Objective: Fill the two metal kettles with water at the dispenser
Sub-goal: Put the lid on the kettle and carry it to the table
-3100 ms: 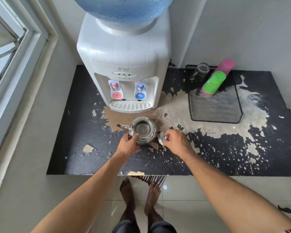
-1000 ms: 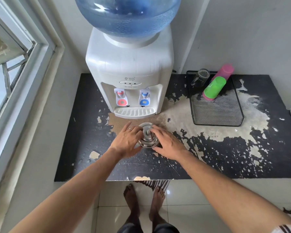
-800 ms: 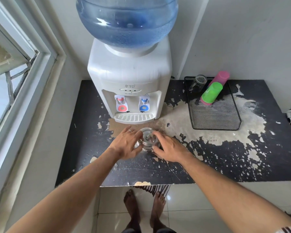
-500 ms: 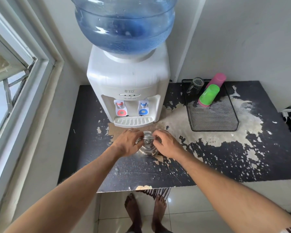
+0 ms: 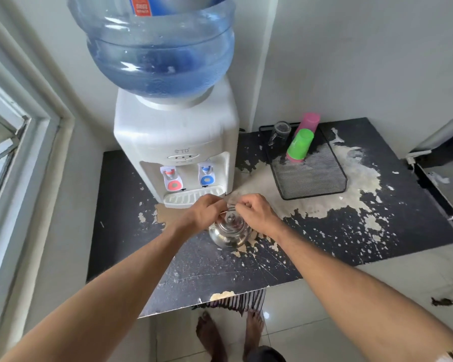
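Both hands together over the metal kettle (image 5: 229, 232), left hand (image 5: 205, 211) and right hand (image 5: 254, 212) pinching its thin wire handle (image 5: 229, 209), lid on, sitting mid-bench just in front of the dispenser (image 5: 177, 150) drip tray (image 5: 191, 196)

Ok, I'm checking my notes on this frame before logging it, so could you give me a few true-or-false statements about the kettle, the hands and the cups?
1. The shiny metal kettle has its lid on. True.
2. The kettle sits under the blue tap of the white water dispenser. False: it stands on the worn black tabletop, in front of the drip tray.
3. Both the left hand and the right hand pinch the thin wire handle above the lid. True.
4. The green plastic cup lies on the floor. False: it is in the black mesh tray.
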Action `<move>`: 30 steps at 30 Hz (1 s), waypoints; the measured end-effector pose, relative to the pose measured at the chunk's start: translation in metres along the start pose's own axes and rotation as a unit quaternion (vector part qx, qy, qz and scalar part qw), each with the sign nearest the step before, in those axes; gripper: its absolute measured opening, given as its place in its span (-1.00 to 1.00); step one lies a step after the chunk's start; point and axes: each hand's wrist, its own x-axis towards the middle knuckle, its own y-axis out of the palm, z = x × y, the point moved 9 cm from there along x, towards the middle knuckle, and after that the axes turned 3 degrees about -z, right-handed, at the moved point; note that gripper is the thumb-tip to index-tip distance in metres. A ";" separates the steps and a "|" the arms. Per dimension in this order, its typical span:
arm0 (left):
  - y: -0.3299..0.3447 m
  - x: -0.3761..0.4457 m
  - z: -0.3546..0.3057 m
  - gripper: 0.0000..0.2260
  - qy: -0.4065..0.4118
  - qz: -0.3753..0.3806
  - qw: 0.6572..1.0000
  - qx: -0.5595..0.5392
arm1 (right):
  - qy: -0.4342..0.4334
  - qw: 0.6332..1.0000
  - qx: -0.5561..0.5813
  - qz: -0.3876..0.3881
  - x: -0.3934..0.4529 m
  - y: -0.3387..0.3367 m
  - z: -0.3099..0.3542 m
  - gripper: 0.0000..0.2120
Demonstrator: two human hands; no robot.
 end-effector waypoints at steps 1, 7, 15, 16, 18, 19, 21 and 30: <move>0.003 0.001 -0.008 -0.63 -0.003 0.003 1.000 -0.007 | 0.000 1.000 0.010 -0.017 -0.004 -0.009 0.002 -0.73; 0.035 0.008 -0.069 -0.72 0.003 0.001 1.000 -0.018 | -0.015 0.993 0.043 -0.109 -0.029 -0.078 -0.005 -0.59; 0.131 0.036 -0.167 -0.76 0.037 0.039 0.999 0.003 | -0.026 0.979 0.060 -0.195 -0.084 -0.201 -0.049 -0.72; 0.132 0.037 -0.171 -0.74 0.051 0.039 0.998 0.014 | -0.025 0.979 0.067 -0.192 -0.083 -0.202 -0.050 -0.72; 0.204 0.038 -0.222 -0.70 0.073 0.060 0.995 0.022 | -0.013 0.971 0.070 -0.227 -0.120 -0.267 -0.096 -0.71; 0.219 0.038 -0.237 -0.70 0.080 0.054 0.995 0.016 | -0.005 0.970 0.069 -0.232 -0.128 -0.282 -0.109 -0.69; 0.263 0.044 -0.266 -0.74 0.092 0.059 0.994 0.009 | -0.001 0.965 0.060 -0.254 -0.151 -0.325 -0.133 -0.65; 0.446 0.038 -0.412 -0.67 0.170 0.107 0.980 -0.015 | -0.019 0.946 0.059 -0.319 -0.259 -0.500 -0.228 -0.65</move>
